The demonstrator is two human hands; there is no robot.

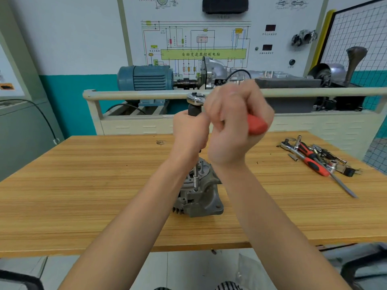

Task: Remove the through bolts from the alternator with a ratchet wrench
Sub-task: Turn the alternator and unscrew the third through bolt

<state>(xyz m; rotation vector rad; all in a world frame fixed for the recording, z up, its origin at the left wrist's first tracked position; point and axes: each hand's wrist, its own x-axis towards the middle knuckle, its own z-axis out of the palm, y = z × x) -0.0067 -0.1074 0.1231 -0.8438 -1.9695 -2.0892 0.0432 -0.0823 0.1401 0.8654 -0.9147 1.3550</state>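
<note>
Alternator (199,195) standing on the wooden table (83,195), both hands working a ratchet wrench (226,109) above it.

Nearest the table's front edge stands the alternator, bare wood on both its sides. Directly above it, the left hand (189,130) grips the dark upright extension (193,108), whose socket (196,181) meets the alternator's top. Just right, the right hand (236,124) is curled round the wrench's red handle. Far right of the alternator lie spare tools (314,158); beyond it, a rail (136,94).
</note>
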